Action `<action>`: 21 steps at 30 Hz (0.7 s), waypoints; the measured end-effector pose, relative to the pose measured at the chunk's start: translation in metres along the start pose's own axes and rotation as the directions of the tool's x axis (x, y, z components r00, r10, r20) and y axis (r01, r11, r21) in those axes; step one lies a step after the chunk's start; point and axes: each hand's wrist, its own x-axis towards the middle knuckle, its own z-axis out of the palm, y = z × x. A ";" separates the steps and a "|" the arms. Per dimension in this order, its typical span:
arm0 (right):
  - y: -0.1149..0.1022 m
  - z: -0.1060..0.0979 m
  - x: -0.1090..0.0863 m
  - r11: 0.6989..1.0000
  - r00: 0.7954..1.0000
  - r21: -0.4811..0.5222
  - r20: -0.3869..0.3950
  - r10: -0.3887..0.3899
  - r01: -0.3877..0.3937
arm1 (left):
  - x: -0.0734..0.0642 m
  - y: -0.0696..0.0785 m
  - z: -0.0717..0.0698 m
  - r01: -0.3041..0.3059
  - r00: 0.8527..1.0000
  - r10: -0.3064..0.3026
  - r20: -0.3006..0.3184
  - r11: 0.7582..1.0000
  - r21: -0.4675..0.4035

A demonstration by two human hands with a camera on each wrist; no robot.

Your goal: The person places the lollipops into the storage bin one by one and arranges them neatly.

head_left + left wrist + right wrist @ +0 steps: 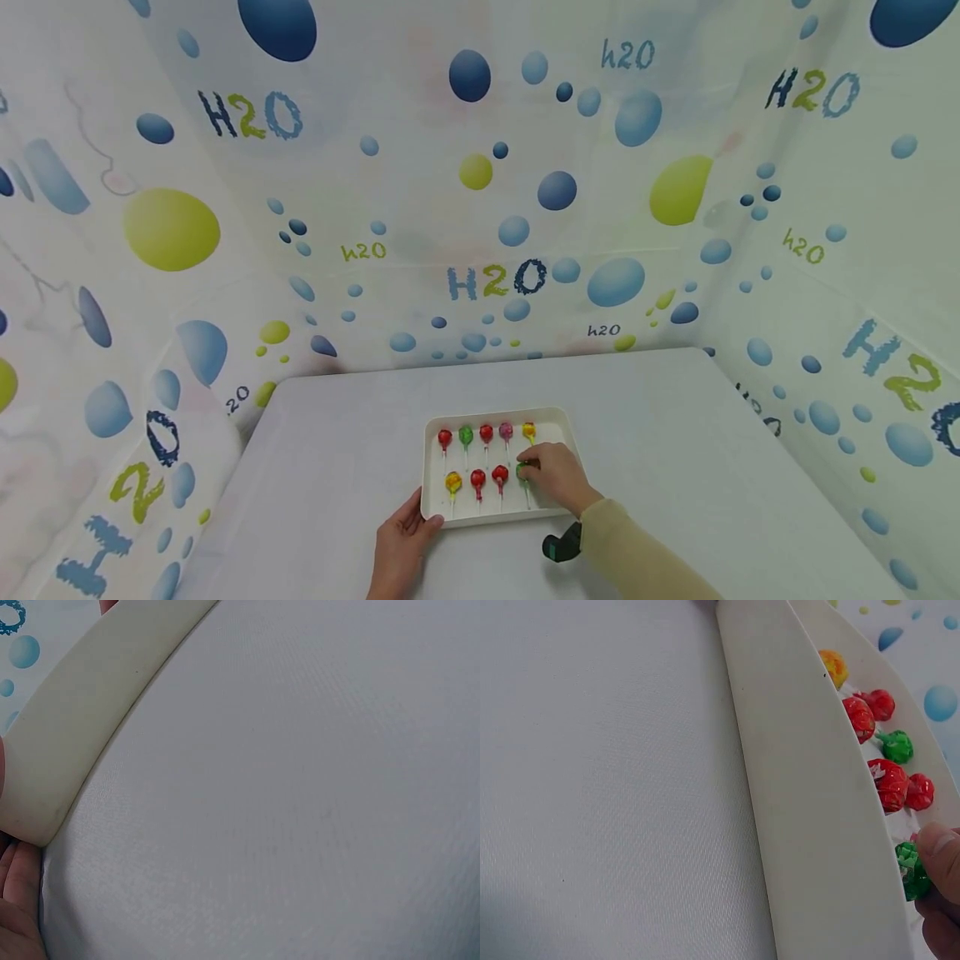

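A shallow white tray [497, 522] on the table holds two rows of wrapped lollipops. At its front left corner, my left hand [403, 540] grips the tray wall, with the thumb on the front side. My right hand [557, 477] reaches over the right part of the tray and pinches a green lollipop [910, 871] by its wrapped head, at the right end of the front row. Left of it in that row lie a red lollipop [500, 474], another red one [477, 477] and a yellow one [453, 482]. The back row has red, green, pink and yellow heads.
A white-covered table [337, 467] spreads around the tray. A dark strap or device [562, 543] is at the right wrist, beside the beige sleeve [637, 546]. Printed cloth walls [420, 200] with bubbles and H2O lettering stand behind and at both sides.
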 end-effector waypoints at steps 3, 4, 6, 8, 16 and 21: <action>0.000 0.000 0.000 1.000 1.000 -0.004 0.000 0.002 -0.002 | 0.000 0.001 0.000 0.000 1.000 0.000 -0.005 1.000 -0.001; 0.000 0.000 0.000 1.000 1.000 -0.005 0.001 0.003 -0.003 | -0.001 0.001 0.000 -0.002 1.000 0.002 -0.006 1.000 0.002; 0.000 0.000 0.000 1.000 1.000 -0.009 -0.001 -0.001 0.001 | -0.001 0.001 0.000 -0.006 1.000 0.006 -0.008 1.000 0.002; 0.000 -0.001 0.001 1.000 1.000 -0.012 -0.005 -0.007 0.007 | -0.001 0.001 0.001 -0.009 1.000 0.009 -0.008 1.000 0.001; 0.002 -0.001 0.002 1.000 1.000 -0.004 -0.014 -0.016 0.016 | 0.000 -0.001 0.002 -0.008 1.000 0.008 -0.018 1.000 0.002; 0.002 -0.001 0.002 1.000 1.000 -0.003 -0.018 -0.001 0.001 | 0.001 -0.001 0.001 -0.019 1.000 0.019 -0.013 1.000 0.008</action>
